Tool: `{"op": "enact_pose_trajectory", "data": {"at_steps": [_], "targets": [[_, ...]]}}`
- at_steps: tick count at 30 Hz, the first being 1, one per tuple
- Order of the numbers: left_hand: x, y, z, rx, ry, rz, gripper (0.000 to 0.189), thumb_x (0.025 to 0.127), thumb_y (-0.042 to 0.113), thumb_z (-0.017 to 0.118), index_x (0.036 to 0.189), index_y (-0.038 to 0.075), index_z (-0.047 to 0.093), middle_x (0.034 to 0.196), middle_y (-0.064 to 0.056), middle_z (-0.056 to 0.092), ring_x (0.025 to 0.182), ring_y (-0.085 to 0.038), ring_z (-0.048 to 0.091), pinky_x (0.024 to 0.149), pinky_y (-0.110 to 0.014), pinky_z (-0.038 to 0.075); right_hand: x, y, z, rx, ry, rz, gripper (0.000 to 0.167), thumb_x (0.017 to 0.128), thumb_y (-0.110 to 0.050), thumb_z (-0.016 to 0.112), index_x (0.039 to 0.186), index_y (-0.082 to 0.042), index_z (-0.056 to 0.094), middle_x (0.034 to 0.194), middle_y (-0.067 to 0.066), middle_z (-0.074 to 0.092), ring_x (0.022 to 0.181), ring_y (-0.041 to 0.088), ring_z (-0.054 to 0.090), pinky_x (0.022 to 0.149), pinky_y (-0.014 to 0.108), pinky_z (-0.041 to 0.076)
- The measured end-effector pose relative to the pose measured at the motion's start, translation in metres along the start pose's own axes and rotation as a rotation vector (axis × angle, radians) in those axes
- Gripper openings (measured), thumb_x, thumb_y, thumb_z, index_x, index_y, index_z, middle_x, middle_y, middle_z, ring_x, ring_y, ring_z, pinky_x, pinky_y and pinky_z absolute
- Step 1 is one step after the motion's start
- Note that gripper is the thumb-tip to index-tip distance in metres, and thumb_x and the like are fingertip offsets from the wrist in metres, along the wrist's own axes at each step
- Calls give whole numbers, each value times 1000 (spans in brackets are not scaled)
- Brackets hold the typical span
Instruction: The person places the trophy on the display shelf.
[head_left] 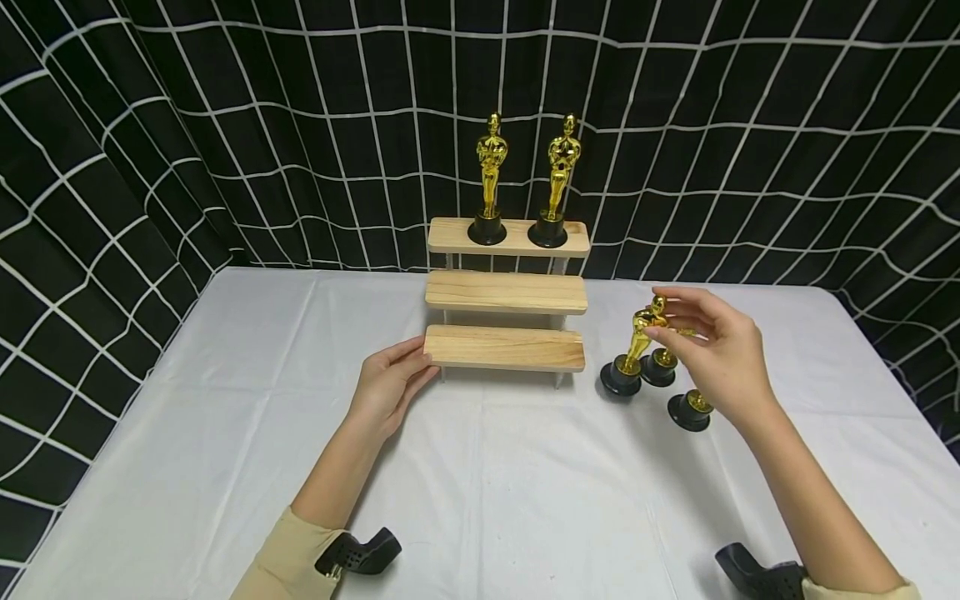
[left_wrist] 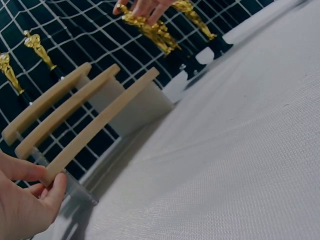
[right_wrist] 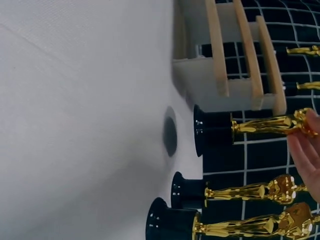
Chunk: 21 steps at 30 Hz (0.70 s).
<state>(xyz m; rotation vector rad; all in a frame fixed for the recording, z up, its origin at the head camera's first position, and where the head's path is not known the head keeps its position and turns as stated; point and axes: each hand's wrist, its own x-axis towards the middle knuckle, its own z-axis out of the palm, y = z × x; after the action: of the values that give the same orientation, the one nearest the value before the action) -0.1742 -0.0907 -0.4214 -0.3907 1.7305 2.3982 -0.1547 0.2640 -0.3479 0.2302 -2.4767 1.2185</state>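
My left hand (head_left: pixel 388 385) pinches the left end of the lowest wooden step of a three-tier display stand (head_left: pixel 504 347), thumb and fingers on the board's edge in the left wrist view. My right hand (head_left: pixel 718 348) holds a gold trophy figurine (head_left: pixel 637 340) by its upper body. In the right wrist view this figurine's black base (right_wrist: pixel 215 131) is off the white cloth, with a shadow beneath it. Two more figurines, one behind (head_left: pixel 658 368) and one nearer (head_left: pixel 690 411), stand beside it, partly hidden by my right hand.
Two gold figurines, left (head_left: pixel 489 179) and right (head_left: pixel 558 179), stand upright on the stand's top step (head_left: pixel 517 237). The middle step (head_left: pixel 506 292) is bare wood. A white cloth (head_left: pixel 480 483) covers the table. Behind hangs a black curtain with a white grid (head_left: pixel 337 125).
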Motion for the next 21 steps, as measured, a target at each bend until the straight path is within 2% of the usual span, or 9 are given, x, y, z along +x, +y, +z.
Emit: {"op": "enact_pose_trajectory", "data": {"at_steps": [7,21], "targets": [[1,0,0,-8,-1,-2,45,103,-11,54,148,-14,49,145,-29,54,130,-34,61,102,-24,61,3,-5,-4,-21,-27,-3,49,90,6,81,137,1,66,116,21,73,88,-16,61,78,-1,55],[0,1,0,-4,0,-2,45,103,-11,54,148,-14,49,144,-29,55,124,-30,64,102,-24,62,9,-18,-9,-46,-58,5,46,91,4,80,135,1,66,120,23,72,89,-17,59,78,-3,53]]}}
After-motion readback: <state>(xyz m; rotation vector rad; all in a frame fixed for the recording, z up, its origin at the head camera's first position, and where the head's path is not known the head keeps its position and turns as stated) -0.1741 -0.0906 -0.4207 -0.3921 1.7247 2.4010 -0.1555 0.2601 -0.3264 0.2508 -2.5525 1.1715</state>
